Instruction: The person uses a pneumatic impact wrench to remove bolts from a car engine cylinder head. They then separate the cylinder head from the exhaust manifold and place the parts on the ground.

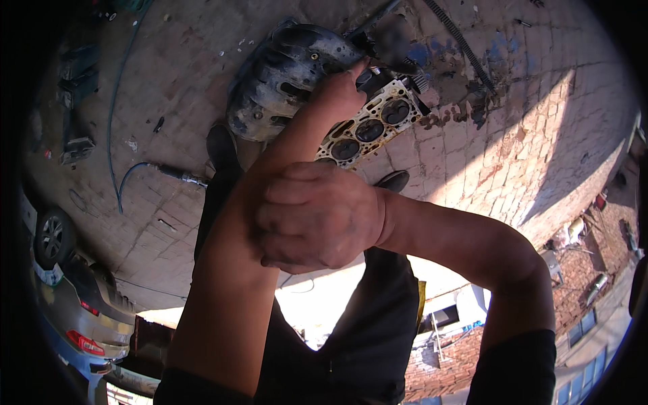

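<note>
Before me on the paving lies a cylinder head (370, 130), its combustion chambers and valves facing up. A dirty black intake manifold (298, 66) is beside it, on the left. My left hand (340, 93) reaches over the seam between the two, its index finger stretched towards the manifold's far right end. Whether its fingers pinch anything there is hidden. Across my left forearm (228, 228) lies my right hand (321, 217), with the fingers curled and the fingertips out of sight. It covers the near end of the cylinder head.
An air ratchet (177, 173) on a blue hose (112, 136) lies to the left. Farther left are dark trays (78, 76). A toothed belt (458, 38) lies at the upper right. My shoes (221, 147) flank the parts. A car (83, 314) stands at lower left.
</note>
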{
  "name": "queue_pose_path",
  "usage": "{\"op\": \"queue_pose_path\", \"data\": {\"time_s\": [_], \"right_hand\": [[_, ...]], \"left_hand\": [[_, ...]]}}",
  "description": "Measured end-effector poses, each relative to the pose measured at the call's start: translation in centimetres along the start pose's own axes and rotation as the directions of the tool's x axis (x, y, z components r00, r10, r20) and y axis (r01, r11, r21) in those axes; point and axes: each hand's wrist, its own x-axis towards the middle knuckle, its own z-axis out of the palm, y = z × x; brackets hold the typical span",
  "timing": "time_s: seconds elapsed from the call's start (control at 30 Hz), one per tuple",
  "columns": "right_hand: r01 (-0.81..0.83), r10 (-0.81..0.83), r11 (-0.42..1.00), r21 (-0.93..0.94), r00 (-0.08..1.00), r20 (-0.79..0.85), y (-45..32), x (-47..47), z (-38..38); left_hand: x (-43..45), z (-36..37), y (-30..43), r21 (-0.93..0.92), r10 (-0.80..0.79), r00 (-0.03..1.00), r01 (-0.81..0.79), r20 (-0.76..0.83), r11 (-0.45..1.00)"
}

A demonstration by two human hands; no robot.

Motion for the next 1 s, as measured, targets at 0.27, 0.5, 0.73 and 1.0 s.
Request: {"op": "queue_pose_path", "data": {"time_s": [0.27, 0.5, 0.73, 1.0], "right_hand": [[-0.215, 0.338, 0.705, -0.676, 0.940, 0.054, 16.0, -6.3, -14.6], [-0.512, 0.477, 0.348, -0.786, 0.818, -0.322, 18.7, -8.0, -14.3], [-0.629, 0.661, 0.481, -0.610, 0.718, -0.219, 9.9, -9.8, -5.7], [-0.428, 0.533, 0.666, -0.611, 0.846, -0.012, 10.5, -12.5, -3.3]], "left_hand": [[0.2, -0.2, 1.9, 0.049, -0.057, 0.993, 0.052, 0.105, 0.997], [-0.4, 0.3, 1.3, -0.061, -0.030, 0.999, 0.029, -0.015, 0.998], [-1.7, 0.8, -0.7, -0.113, 0.086, 0.983, -0.105, -0.160, 0.988], [-18.8, 0.2, 2.6, -0.774, -0.498, 0.861, 0.385, 0.105, 0.503]]}}
